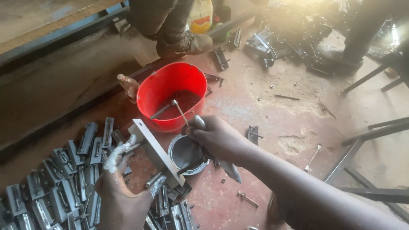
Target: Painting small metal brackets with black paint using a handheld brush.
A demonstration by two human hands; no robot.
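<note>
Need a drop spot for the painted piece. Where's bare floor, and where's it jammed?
Free: red floor between red bucket, small bracket and wrench; also below right hand, apart from a loose bolt. Crowded: pile of grey brackets by left hand; scrap heap at the top.

A metal workshop: painted steel brackets (64, 179) heaped on a stained concrete floor (264, 110).

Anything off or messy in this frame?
Yes. The left hand is smeared with silver paint while holding a long metal bracket. Loose bolts and a wrench lie scattered on the stained floor.
</note>
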